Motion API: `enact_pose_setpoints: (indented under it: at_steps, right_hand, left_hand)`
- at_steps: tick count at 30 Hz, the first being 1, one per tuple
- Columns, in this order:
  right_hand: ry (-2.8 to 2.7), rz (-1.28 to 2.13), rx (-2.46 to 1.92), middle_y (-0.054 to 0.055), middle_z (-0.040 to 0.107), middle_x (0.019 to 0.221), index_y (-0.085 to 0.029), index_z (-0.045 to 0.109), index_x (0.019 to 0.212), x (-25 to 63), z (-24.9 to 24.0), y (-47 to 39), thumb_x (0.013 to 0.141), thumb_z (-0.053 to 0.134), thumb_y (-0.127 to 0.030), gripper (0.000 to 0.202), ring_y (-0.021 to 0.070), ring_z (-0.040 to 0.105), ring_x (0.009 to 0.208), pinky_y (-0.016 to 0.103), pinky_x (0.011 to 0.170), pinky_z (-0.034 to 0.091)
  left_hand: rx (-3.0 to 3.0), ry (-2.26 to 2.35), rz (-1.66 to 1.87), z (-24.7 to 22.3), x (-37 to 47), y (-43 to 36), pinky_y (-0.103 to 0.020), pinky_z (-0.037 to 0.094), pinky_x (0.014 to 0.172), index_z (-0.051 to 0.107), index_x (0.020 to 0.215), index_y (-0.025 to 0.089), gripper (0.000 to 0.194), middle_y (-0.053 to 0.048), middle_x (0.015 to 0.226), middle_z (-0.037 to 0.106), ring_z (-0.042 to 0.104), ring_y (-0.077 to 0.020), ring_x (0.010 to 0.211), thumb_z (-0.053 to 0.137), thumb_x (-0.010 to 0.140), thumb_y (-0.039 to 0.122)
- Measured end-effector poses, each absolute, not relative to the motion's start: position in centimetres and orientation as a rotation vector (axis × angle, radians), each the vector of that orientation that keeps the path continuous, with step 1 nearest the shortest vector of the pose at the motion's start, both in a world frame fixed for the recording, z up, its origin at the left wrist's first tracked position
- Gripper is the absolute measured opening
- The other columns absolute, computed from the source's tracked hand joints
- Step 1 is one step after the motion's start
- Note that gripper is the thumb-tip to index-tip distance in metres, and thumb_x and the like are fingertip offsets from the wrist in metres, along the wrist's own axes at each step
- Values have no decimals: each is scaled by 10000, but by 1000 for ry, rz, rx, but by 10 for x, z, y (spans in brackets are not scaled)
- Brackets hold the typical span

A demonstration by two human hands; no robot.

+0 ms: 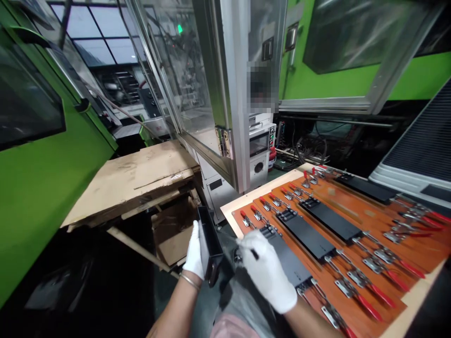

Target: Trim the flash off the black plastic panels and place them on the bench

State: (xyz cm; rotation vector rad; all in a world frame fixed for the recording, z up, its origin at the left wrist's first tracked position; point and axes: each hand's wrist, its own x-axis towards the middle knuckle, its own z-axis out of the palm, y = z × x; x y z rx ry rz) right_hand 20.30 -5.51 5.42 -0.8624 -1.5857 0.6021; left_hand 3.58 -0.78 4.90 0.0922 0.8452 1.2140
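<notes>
My left hand [194, 253], in a white glove, grips a long black plastic piece [210, 237] with raised side walls, tilted up in front of my lap. My right hand [266, 270], also gloved in white, is closed just to the right of that piece. Something thin seems to stick out of its fingertips toward the black piece, but it is too blurred to name. Close beside and partly behind my right hand lies a flat dark panel [291, 260], held on an orange board [260, 213] by red-handled toggle clamps [333, 314].
More dark panels [306, 234] are clamped along the board. On the left stands a cardboard-topped table [141, 171] with an open carton [176, 230] under it. A metal-framed clear door [229, 141] juts out ahead. Green machines [84, 136] flank the space.
</notes>
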Motion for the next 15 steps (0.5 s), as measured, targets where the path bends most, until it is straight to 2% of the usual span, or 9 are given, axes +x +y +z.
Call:
enact_pose_setpoints:
  at_steps: [3,6,11,15]
  right_hand:
    - [-1504,636,-884,25,595,776,-217,615,764,206,60,-61,831,492,-93,187,163,588,746,303,738,503]
    - [-1558,815,-967,34,614,800,-210,641,767,207,66,-84,822,473,-75,222,164,601,764,292,724,508]
    - [-1608,832,-1030,59,642,894,-202,667,823,210,67,-118,832,464,-68,243,194,614,862,334,815,500]
    - [-1593,816,-1044,71,656,925,-201,677,850,211,66,-131,821,466,-51,261,208,614,888,339,832,499]
  left_hand:
    - [107,843,1293,52,37,-17,-222,476,481,646,718,182,391,37,473,603,549,-110,386,485,913,479]
    - [106,952,1394,57,39,-29,-273,529,581,681,805,180,380,21,517,631,594,-146,442,554,853,535]
    - [139,1053,1598,69,37,-55,-284,536,557,678,821,179,437,25,508,615,587,-145,423,630,756,609]
    - [129,986,1768,79,33,-72,-330,570,691,685,891,177,427,-24,663,700,689,-192,624,621,778,584]
